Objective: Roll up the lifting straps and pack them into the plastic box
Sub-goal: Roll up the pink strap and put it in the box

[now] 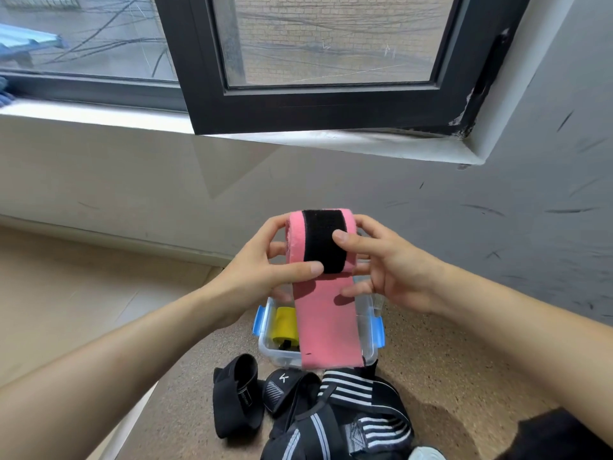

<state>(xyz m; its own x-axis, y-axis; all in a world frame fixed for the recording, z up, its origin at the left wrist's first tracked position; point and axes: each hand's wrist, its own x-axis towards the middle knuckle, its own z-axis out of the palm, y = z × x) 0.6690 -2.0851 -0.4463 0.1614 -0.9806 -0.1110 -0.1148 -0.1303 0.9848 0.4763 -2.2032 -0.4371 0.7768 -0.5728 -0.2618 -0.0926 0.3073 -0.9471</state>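
Observation:
A pink lifting strap (326,320) with a black hook-and-loop patch is partly rolled, and both hands hold the roll in the air. My left hand (262,267) grips its left side with the thumb on the patch. My right hand (388,263) grips the right side, thumb pressing the patch. The loose pink tail hangs down over a clear plastic box (368,323) with blue latches on the floor. Inside the box lies a rolled yellow strap (285,323).
A pile of black straps lies on the speckled floor in front of the box: a black loop strap (237,396), one with a white logo (282,386), and black-and-white striped wraps (361,406). A grey wall and an open dark-framed window (318,104) stand beyond.

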